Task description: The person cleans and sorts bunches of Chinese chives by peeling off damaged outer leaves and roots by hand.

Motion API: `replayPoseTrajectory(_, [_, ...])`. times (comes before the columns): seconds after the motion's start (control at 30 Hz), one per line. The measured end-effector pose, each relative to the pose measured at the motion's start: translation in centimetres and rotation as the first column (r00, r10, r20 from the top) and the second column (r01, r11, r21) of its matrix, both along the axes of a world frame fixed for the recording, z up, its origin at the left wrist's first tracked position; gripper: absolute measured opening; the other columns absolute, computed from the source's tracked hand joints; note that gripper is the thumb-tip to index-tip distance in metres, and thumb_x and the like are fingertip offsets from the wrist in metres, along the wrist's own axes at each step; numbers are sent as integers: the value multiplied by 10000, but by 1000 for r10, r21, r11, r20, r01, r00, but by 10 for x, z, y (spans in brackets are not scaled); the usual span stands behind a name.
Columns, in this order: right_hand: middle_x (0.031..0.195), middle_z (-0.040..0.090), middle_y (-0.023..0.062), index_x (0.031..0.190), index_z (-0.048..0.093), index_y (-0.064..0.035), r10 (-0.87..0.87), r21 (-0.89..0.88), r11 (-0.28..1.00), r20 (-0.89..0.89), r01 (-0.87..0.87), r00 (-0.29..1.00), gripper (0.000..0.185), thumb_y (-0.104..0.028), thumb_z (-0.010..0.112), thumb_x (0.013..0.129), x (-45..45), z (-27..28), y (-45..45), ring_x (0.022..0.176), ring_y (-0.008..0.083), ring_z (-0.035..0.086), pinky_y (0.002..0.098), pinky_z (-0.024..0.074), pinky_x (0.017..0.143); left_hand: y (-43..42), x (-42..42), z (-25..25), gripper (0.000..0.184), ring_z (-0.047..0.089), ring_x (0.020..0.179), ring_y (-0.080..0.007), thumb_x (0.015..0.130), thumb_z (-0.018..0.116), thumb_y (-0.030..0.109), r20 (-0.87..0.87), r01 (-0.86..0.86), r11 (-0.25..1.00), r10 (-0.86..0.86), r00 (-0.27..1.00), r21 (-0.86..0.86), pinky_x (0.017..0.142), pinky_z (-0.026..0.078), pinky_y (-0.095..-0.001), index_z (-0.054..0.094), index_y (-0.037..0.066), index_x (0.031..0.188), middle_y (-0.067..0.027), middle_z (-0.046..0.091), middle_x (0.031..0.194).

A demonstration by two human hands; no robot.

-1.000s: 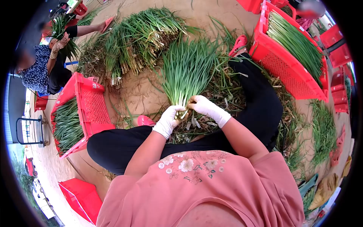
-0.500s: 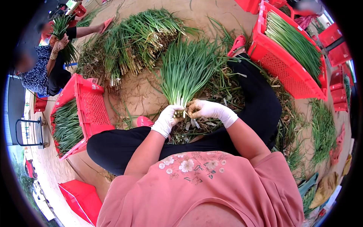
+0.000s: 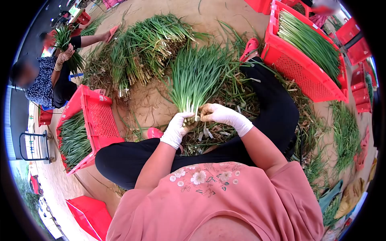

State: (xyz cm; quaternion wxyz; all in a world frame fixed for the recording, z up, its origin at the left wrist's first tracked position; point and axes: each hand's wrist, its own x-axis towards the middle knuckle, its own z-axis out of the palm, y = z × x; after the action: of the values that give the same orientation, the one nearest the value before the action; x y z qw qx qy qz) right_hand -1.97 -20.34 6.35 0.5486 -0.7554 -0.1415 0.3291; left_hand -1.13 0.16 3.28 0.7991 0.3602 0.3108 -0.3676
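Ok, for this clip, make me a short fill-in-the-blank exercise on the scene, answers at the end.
1. The left hand and the right hand wear gloves whose base colour is ____.
2. From the left hand, the leaves of the green bunch fan out ____ the pink shirt.
3. The trousers are coloured ____.
4. The long stalks at the upper right lie in a crate coloured ____.

Missing words: white; away from; black; red.

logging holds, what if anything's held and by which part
The white-gloved left grip holds a fanned green leafy bunch by its pale stem ends; whether the white-gloved right grip holds any is unclear.
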Motion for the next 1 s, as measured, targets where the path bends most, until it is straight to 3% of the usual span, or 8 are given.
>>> replayPoseTrajectory(0.3, [1019, 598, 181, 815, 654, -49, 104, -220, 975, 591, 36, 800, 203, -215, 635, 699, -18, -8, 21, 963, 322, 557, 350, 450, 811, -7, -2, 3, 265, 604, 769, -256, 676, 551, -37, 1, 79, 988, -80, 997, 132, 742, 502, -442, 578, 9, 935, -113, 618, 838])
replayPoseTrajectory(0.4, [771, 644, 104, 828, 615, -40, 170, -318, 945, 279, -76, 945, 119, -107, 612, 730, -11, 35, 10, 738, 262, 617, 344, 473, 675, -2, 1, -11, 281, 602, 731, -255, 651, 551, -40, -5, 104, 986, -104, 995, 127, 743, 503, -420, 595, 1, 926, -107, 624, 823])
replayPoseTrajectory(0.53, [745, 642, 48, 814, 607, 14, 304, 303, 924, -212, -233, 929, 87, -55, 630, 767, -17, 58, -14, 626, 105, 590, 231, 476, 600, 1, 5, 10, 282, 591, 663, -206, 649, 562, -12, 143, 176, 974, -196, 970, 145, 645, 503, -346, 622, -30, 923, -106, 636, 798])
replayPoseTrajectory(0.63, [691, 648, 22, 948, 634, -14, 236, 286, 952, -448, -111, 862, 350, -337, 636, 814, -14, 24, -18, 602, 91, 593, 207, 425, 482, 4, 10, 43, 305, 589, 656, -177, 639, 567, -2, 288, 216, 941, -290, 913, 261, 583, 483, -288, 612, -53, 936, -102, 646, 833])
replayPoseTrajectory(0.7, [1117, 584, 146, 1286, 411, -64, 141, -10, 986, -457, -164, 878, 665, -477, 611, 806, -4, -2, -8, 905, 232, 607, 355, 512, 716, 6, 7, 80, 350, 606, 702, -171, 620, 574, -6, 401, 226, 906, -368, 839, 358, 586, 477, -284, 610, -32, 967, -97, 649, 839])
replayPoseTrajectory(0.73, [1193, 528, 164, 1336, 325, -77, 100, 270, 961, -540, 60, 836, 784, -523, 623, 765, -3, -14, -3, 1011, 270, 551, 427, 461, 811, 10, 6, 95, 365, 603, 712, -165, 610, 582, -12, 454, 240, 877, -429, 781, 416, 601, 479, -290, 604, -27, 975, -90, 645, 843])
replayPoseTrajectory(0.8, [1326, 411, 178, 1373, 283, -122, 163, 689, 589, -613, 423, 773, 933, -622, 632, 667, 15, -37, 11, 1210, 342, 394, 593, 322, 947, 13, 1, 123, 389, 587, 725, -155, 583, 600, -31, 504, 222, 817, -516, 693, 532, 653, 484, -293, 587, -31, 972, -62, 619, 843])
replayPoseTrajectory(1.0, [1217, 520, 55, 1252, 452, -119, 146, 909, 32, -415, 415, 898, 850, -487, 793, 566, 56, 42, 46, 1114, 226, 504, 447, 413, 937, 29, -9, 177, 687, 529, 866, -127, 613, 572, -33, 429, 122, 546, -760, 489, 829, 776, 448, -245, 391, -15, 1275, -57, 562, 1039])
